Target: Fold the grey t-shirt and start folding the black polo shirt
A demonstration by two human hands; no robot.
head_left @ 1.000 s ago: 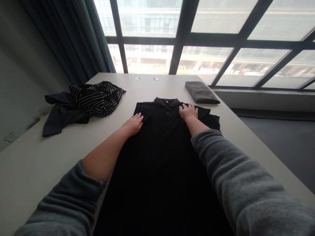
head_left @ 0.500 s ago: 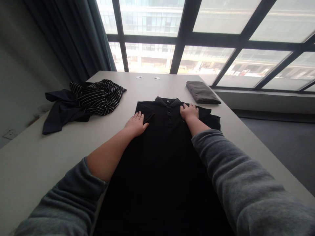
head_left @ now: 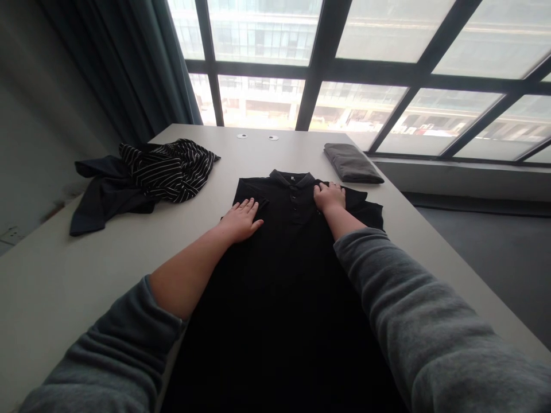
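Left hand [head_left: 241, 219] flat, fingers spread, pressing black polo shirt [head_left: 284, 275] left of collar; nothing grasped. Right hand [head_left: 329, 197] flat on right shoulder. Shirt spread under both palms on table [head_left: 107, 264].

on the tabletop [head_left: 129, 252] in front of me, far left: one crumpled striped garment [head_left: 170, 169] lying partly over a dark garment [head_left: 103, 195]. far right, near the edge: one folded grey cloth [head_left: 352, 162], flat. far centre: two small round discs [head_left: 257, 136] set side by side. behind: a dark-framed window [head_left: 344, 69] and a dark curtain [head_left: 129, 69] at its left.
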